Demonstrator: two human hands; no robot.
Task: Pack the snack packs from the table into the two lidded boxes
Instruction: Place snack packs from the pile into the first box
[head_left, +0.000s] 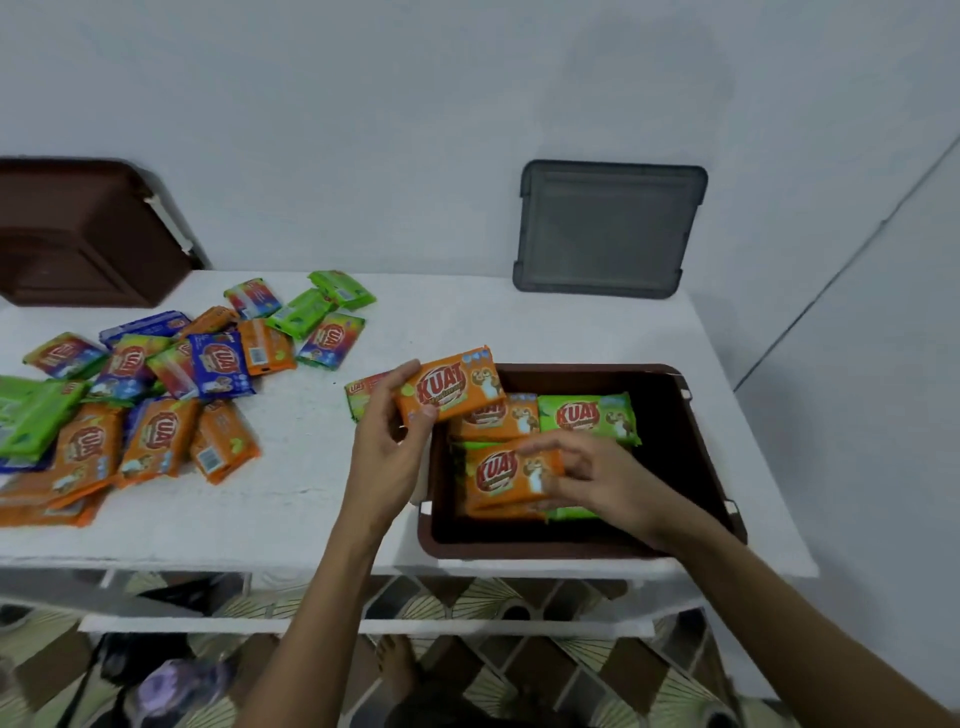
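Note:
A brown open box (691, 457) stands on the white table at the right, with orange and green snack packs lying inside it. My left hand (387, 436) grips an orange snack pack (457, 387) above the box's left rim. My right hand (587, 475) reaches into the box and holds another orange pack (506, 478) on top of the packs there. A green pack (589, 415) lies at the back of the box. A heap of orange, green and purple packs (156, 395) covers the table's left half. A second brown box (78, 234) sits at the far left back.
A grey translucent lid (608, 228) leans against the wall behind the open box. One pack (361, 392) lies on the table just left of the box. The table's front edge (260, 558) is close to me, with a lower shelf and patterned floor below.

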